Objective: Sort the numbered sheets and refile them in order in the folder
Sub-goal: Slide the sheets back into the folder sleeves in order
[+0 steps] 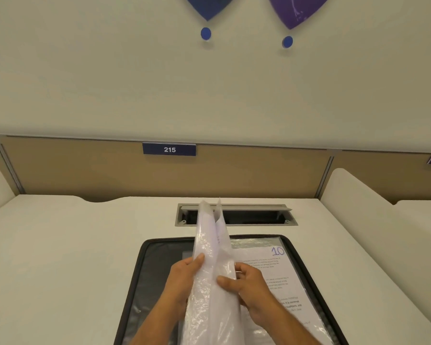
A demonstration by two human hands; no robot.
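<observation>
An open black zip folder (139, 277) lies flat on the white desk in front of me. On its right half lies a clear sleeve holding a printed sheet marked 10 (281, 265) in blue ink. Upright over the folder's spine stand several clear plastic sleeves (210, 247) with sheets inside, fanned apart at the top. My left hand (182, 277) grips the left side of these sleeves, thumb on the plastic. My right hand (246, 285) pinches the right-hand sleeve, thumb in front and fingers behind. The numbers on the raised sheets are hidden.
The desk (60, 257) is white, with low white dividers left and right. A recessed grey cable box (246, 216) with its lid raised sits just behind the folder. A tan back panel carries a blue plate reading 215 (169, 149).
</observation>
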